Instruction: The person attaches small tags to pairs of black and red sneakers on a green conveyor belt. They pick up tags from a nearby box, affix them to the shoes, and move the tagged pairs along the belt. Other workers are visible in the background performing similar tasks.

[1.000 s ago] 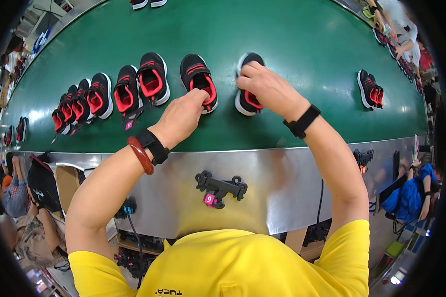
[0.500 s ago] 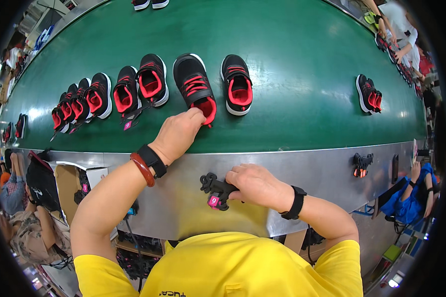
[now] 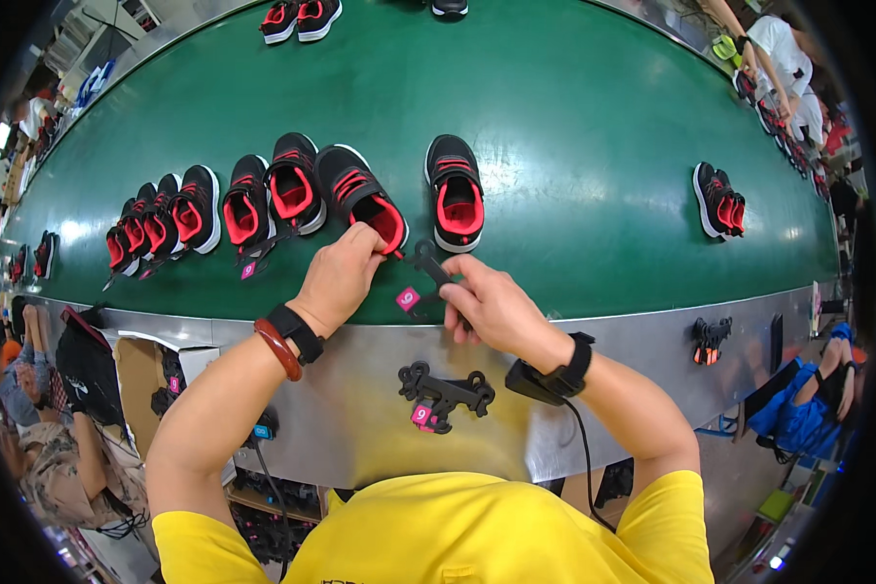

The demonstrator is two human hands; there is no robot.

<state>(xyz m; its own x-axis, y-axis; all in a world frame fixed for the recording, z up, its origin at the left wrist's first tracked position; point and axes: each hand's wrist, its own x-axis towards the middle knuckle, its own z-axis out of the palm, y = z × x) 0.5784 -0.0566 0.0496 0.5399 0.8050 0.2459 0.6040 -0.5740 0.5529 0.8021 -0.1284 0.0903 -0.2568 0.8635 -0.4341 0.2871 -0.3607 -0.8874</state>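
My left hand [image 3: 339,274] pinches the heel of a black sneaker [image 3: 346,180] with red laces and lining; its toe points away and to the left. Between the fingers of my right hand [image 3: 501,307] is a black plastic shoe hanger [image 3: 426,261] with a pink size tag, held just beside that sneaker's heel. Another matching sneaker [image 3: 455,183] stands alone to the right, untouched. Nearer to me, a small stack of hangers [image 3: 446,393], also pink-tagged, lies on the metal ledge [image 3: 341,419].
On the green table surface [image 3: 574,175], a row of sneakers [image 3: 197,209] stands at left, some with hangers attached. A sneaker pair [image 3: 718,201] is at right, another pair [image 3: 302,18] at the far edge. More hangers [image 3: 711,339] lie on the ledge. Co-workers sit at both sides.
My right hand has lifted a hanger off the stack and carried it forward to the sneaker's heel. The sneaker in my left hand has shifted left and tilted more, against the row.
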